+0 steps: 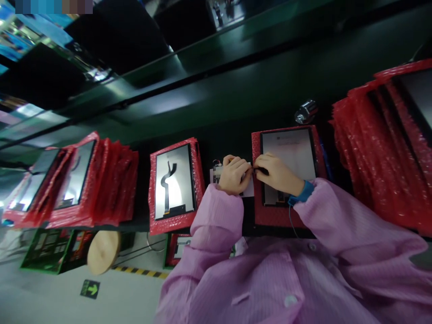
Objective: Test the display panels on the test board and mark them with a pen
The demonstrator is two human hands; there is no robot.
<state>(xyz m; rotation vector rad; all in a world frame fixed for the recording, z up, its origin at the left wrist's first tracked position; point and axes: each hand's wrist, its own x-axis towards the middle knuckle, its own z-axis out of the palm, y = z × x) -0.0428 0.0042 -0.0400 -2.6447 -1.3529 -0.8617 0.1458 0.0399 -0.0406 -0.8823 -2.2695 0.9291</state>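
Both my hands meet at the left edge of a display panel [290, 141] lying on red bubble wrap [283, 219]. My left hand [235, 174] is closed, its fingers curled over a pale sheet or board [249, 190] that is mostly covered. My right hand [278, 174], with a blue wrist strap [301, 192], rests over the panel with thumb and fingers pinched. Something small and dark shows between the fingertips of the two hands, too small to name. To the left, another display panel [182, 180] with a dark flex cable [166, 182] lies on red bubble wrap.
Stacks of panels in red bubble wrap stand at the far left [114, 180] and right [367, 148]. Behind the right panel lies a shiny metal cylinder [306, 111]. A round wooden stool [104, 252] and a green crate [42, 249] are below the bench edge.
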